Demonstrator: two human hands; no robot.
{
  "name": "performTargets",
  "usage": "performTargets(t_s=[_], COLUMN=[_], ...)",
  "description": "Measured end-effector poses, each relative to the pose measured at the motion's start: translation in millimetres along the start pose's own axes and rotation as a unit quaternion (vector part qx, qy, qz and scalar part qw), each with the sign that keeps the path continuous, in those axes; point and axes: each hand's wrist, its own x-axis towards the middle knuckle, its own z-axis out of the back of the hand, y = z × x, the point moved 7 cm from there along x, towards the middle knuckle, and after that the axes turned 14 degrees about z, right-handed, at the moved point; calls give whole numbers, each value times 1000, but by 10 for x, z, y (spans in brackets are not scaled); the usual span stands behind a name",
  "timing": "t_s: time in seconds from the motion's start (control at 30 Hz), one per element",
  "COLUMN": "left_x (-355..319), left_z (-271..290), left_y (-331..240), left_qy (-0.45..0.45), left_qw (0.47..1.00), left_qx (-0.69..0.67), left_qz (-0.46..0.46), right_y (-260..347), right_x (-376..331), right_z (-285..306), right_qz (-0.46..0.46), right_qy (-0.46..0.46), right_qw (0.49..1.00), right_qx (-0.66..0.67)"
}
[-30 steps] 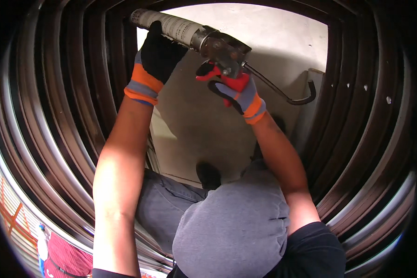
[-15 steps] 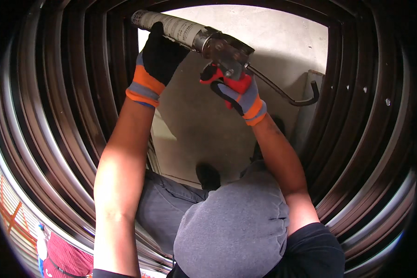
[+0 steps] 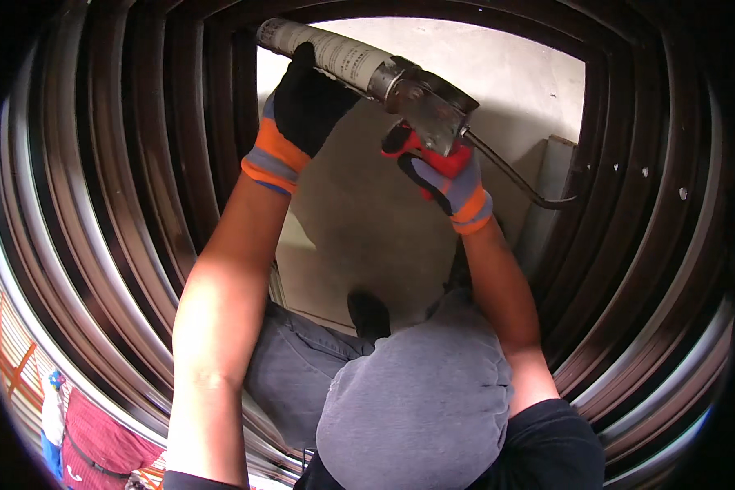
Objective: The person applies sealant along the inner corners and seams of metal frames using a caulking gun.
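Grey-barrelled grease gun (image 3: 359,65) was up at the far end of the dark frame opening, left hand (image 3: 306,110) wrapped round the tube, right hand (image 3: 437,167) clamped under the metal head, so steadying the barrel probably mattered while its thin hose (image 3: 518,180) reached right.

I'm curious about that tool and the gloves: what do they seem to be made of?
The grease gun looks like metal: a pale cylindrical barrel with a dull grey head that catches the light, and a thin dark tube, probably steel, bending off it. The glove on the left hand seems knitted fabric with a black coated palm and orange cuff; the right hand wears grey knit with red coating.
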Motion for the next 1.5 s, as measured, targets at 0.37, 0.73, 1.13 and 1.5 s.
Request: performTargets(t_s=[0.37,0.73,1.13,1.5], left_x=[-70,-49,38,557], left_z=[264,369,249,74], left_y=[-105,-160,-302,-231], left_qy=[-175,-198,-126,-133], left_qw=[980,973,980,955], left_qx=[53,13,-46,-118], left_qz=[-80,-115,-149,-237], right_y=[95,21,819,1923], right_x=[54,7,459,945], right_z=[-42,131,33,155], right_qz=[111,50,-52,57], right_qy=[36,-6,97,162], right_qw=[990,992,994,979], right_qx=[-75,-118,-9,-109])
